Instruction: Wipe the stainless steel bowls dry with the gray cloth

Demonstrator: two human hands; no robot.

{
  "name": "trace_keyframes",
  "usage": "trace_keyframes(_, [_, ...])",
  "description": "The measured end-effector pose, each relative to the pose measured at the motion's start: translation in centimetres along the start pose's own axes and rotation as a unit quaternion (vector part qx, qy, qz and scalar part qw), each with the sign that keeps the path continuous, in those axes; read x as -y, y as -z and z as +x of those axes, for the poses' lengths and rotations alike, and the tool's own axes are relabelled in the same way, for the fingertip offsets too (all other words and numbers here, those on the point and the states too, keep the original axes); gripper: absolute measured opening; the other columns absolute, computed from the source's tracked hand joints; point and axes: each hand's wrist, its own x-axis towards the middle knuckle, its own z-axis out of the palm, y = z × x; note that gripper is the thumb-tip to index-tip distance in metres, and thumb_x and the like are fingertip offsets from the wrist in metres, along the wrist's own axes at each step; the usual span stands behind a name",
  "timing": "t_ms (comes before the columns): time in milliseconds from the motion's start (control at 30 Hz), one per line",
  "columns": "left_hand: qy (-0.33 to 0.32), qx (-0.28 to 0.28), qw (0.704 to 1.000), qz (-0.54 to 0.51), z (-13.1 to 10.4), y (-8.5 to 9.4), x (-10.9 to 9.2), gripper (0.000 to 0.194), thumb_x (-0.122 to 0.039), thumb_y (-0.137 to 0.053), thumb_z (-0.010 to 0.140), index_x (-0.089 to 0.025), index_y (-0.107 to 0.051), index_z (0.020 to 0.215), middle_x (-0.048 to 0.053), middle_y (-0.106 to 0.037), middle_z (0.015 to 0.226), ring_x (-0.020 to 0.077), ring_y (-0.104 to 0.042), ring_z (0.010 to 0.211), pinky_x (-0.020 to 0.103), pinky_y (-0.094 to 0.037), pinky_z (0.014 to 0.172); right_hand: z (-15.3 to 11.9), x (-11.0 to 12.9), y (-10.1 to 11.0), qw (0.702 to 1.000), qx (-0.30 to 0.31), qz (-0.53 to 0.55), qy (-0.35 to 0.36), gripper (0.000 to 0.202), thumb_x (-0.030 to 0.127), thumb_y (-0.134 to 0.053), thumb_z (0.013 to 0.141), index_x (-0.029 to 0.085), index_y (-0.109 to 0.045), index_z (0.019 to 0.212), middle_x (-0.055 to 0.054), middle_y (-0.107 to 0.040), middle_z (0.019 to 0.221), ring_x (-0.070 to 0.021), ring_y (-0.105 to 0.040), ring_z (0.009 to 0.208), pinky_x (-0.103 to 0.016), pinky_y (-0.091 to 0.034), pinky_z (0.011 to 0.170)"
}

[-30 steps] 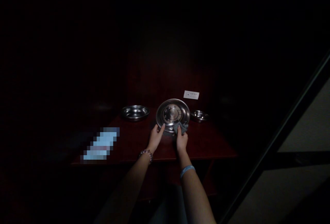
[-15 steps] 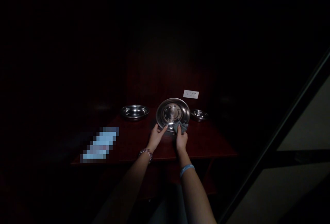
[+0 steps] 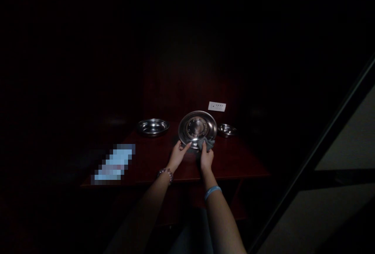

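A round shiny metal plate (image 3: 197,127) is tilted up above the dark red table, its inner face toward me. My left hand (image 3: 177,156) grips its lower left rim, thumb on the inside. At the lower right rim, my right hand (image 3: 206,158) pinches a grey cloth (image 3: 207,144) against the plate, thumb on top. To the left stands a metal dish (image 3: 153,127) with a wide rim. A smaller metal bowl (image 3: 226,130) is on the right, just behind the held plate's edge.
The dark red table (image 3: 234,164) has its front edge below my hands. A pixelated bright rectangle (image 3: 114,164) lies at its left. On the back wall is a white socket panel (image 3: 217,106). A dark diagonal frame (image 3: 304,164) runs along the right.
The held plate has shifted very slightly to the right and up, and the cloth and my hands have moved a little to the right with it.
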Motion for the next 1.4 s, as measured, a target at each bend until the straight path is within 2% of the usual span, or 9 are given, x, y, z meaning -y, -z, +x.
trace_keyframes(233, [-0.005, 0.033, 0.999, -0.030, -0.5, -0.2, -1.6, 0.051, -0.053, -0.069, 0.077, -0.016, -0.065, 0.112, 0.007, -0.070, 0.101, 0.0109, -0.055, 0.064, 0.023, -0.043, 0.058, 0.0, 0.0, 0.1, 1.000, -0.023, -0.008, -0.019, 0.057, 0.058, -0.061, 0.083, 0.005, -0.076, 0.097, -0.020, -0.077, 0.093, -0.0290, -0.073, 0.091, -0.031, -0.052, 0.078])
trace_keyframes(433, [-0.002, 0.044, 0.999, -0.011, -0.4, -0.1, -1.2, 0.045, -0.056, -0.067, 0.078, -0.016, -0.067, 0.100, 0.002, -0.066, 0.079, 0.0120, -0.054, 0.062, 0.023, -0.041, 0.056, 0.0, 0.1, 0.2, 0.999, -0.026, -0.018, -0.022, 0.055, 0.058, -0.060, 0.084, 0.007, -0.077, 0.090, -0.018, -0.078, 0.081, -0.0300, -0.073, 0.087, -0.031, -0.052, 0.077])
trace_keyframes(567, [0.000, 0.049, 0.999, -0.004, -0.3, -0.1, -1.1, 0.045, -0.056, -0.065, 0.078, -0.016, -0.069, 0.099, 0.004, -0.068, 0.083, 0.0139, -0.057, 0.066, 0.024, -0.042, 0.057, 0.1, 0.1, 0.2, 0.999, -0.035, -0.012, -0.018, 0.056, 0.058, -0.060, 0.085, 0.006, -0.077, 0.094, -0.018, -0.078, 0.084, -0.0296, -0.073, 0.088, -0.031, -0.052, 0.076])
trace_keyframes(700, [0.002, 0.055, 0.998, 0.006, -0.3, 0.0, -1.3, 0.043, -0.057, -0.065, 0.078, -0.016, -0.070, 0.090, 0.007, -0.072, 0.085, 0.0167, -0.062, 0.071, 0.025, -0.043, 0.059, 0.2, -0.1, 0.2, 0.999, -0.042, -0.012, -0.011, 0.057, 0.059, -0.059, 0.085, 0.005, -0.077, 0.095, -0.019, -0.078, 0.085, -0.0297, -0.073, 0.090, -0.030, -0.052, 0.075])
trace_keyframes(800, [0.002, 0.056, 0.998, 0.009, -0.3, 0.0, -1.4, 0.043, -0.058, -0.064, 0.078, -0.016, -0.069, 0.087, 0.006, -0.071, 0.082, 0.0170, -0.062, 0.071, 0.025, -0.043, 0.058, 0.2, -0.2, 0.2, 0.999, -0.043, -0.015, -0.013, 0.057, 0.058, -0.059, 0.085, 0.005, -0.077, 0.095, -0.019, -0.078, 0.084, -0.0301, -0.073, 0.090, -0.030, -0.052, 0.076])
trace_keyframes(1000, [-0.002, 0.059, 0.998, 0.006, -0.4, 0.0, -1.7, 0.043, -0.059, -0.062, 0.079, -0.017, -0.068, 0.084, 0.006, -0.071, 0.082, 0.0161, -0.060, 0.069, 0.025, -0.043, 0.059, 0.3, -0.2, 0.1, 0.999, -0.046, -0.023, -0.016, 0.058, 0.058, -0.060, 0.084, 0.004, -0.076, 0.100, -0.021, -0.077, 0.096, -0.0304, -0.073, 0.095, -0.031, -0.052, 0.078])
trace_keyframes(1400, [-0.018, 0.025, 0.999, 0.042, -0.5, 0.0, -1.5, 0.047, -0.060, -0.054, 0.085, -0.018, -0.071, 0.078, 0.007, -0.073, 0.078, 0.0168, -0.059, 0.064, 0.028, -0.045, 0.061, 0.1, -0.2, 0.2, 0.999, -0.039, -0.021, -0.010, 0.057, 0.058, -0.061, 0.084, 0.005, -0.076, 0.097, -0.021, -0.077, 0.093, -0.0307, -0.073, 0.093, -0.031, -0.052, 0.078])
